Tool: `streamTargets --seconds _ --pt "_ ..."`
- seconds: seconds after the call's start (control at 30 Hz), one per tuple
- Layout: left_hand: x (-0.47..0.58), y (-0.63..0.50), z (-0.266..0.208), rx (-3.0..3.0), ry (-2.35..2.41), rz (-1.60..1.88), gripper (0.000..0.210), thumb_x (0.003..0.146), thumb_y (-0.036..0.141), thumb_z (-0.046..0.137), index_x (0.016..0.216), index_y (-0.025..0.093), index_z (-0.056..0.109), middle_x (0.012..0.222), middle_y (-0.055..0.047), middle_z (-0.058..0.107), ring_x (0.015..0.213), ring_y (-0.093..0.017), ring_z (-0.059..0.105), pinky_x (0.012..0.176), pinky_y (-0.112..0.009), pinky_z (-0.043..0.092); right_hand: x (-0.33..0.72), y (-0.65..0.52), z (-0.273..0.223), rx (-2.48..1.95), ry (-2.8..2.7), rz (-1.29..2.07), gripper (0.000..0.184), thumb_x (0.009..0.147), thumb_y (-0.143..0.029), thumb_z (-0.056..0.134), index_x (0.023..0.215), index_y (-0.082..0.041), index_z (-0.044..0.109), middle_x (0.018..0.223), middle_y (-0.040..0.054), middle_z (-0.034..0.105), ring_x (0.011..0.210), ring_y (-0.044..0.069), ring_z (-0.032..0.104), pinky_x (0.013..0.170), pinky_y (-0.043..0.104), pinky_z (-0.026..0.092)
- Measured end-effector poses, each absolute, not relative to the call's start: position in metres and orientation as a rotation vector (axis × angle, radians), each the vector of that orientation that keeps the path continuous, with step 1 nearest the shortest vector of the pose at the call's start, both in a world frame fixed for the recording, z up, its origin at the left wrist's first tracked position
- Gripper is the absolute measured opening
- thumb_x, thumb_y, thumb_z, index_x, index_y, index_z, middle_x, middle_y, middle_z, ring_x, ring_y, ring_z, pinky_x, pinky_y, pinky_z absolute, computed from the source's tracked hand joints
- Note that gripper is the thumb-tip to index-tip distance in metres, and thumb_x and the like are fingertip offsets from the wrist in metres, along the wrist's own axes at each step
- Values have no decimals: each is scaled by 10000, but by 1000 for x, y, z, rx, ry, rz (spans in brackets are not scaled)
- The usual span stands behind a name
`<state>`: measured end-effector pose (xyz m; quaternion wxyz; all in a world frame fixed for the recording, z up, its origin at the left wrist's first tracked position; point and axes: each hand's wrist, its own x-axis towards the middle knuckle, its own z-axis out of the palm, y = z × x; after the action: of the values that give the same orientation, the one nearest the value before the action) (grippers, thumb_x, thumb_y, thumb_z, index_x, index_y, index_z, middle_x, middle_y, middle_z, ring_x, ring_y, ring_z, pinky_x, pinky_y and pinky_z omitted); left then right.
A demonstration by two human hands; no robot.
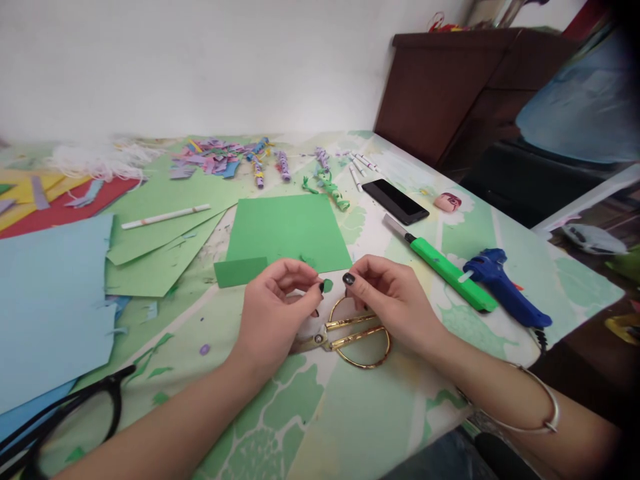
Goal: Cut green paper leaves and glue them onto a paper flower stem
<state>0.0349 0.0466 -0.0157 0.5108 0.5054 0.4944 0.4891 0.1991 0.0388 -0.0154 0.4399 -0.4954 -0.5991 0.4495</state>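
Between thumb and forefinger, my left hand (280, 303) pinches a small piece of green paper (327, 286). My right hand (393, 297) is closed just to the right of it, thumb against the fingers; whether anything is in that pinch is too small to see. Below both hands lie gold-handled scissors (364, 347), their blades partly covered by my left hand. Just beyond my hands is a green paper sheet (290, 227), with a narrower green paper strip (237, 272) overlapping its lower left corner.
Light blue sheets (50, 300) and black glasses (117, 400) lie at left. On the right are a phone (395, 200), a green lighter (445, 270) and a blue glue gun (505, 287). Paper scraps (210, 157) and curled paper rolls (283, 167) lie toward the wall.
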Motion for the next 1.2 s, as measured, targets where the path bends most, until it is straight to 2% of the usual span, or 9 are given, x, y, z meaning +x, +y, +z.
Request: streamTargets --seconds 0.4,0.63,1.2 --pt "38 40 -15 1437 1219 1220 74 720 161 661 730 184 591 752 -3 670 688 -132 633 597 -221 532 198 35 -16 -1246 -1761 1058 138 867 -278 534 794 -172 586 680 -13 558 576 85 451 512 212 359" --pt "38 40 -15 1445 1236 1211 83 712 151 669 732 185 596 737 3 667 676 -128 636 576 -206 518 199 35 -17 -1275 -1774 1004 105 845 -171 499 773 -179 575 634 -31 526 561 82 438 516 213 352" --pt "36 43 -10 1263 1181 1152 120 694 144 691 728 170 579 713 12 647 571 -95 602 496 -179 482 200 36 -19 -1299 -1718 1079 97 843 -186 490 790 -187 571 686 -10 590 595 104 531 533 231 392"
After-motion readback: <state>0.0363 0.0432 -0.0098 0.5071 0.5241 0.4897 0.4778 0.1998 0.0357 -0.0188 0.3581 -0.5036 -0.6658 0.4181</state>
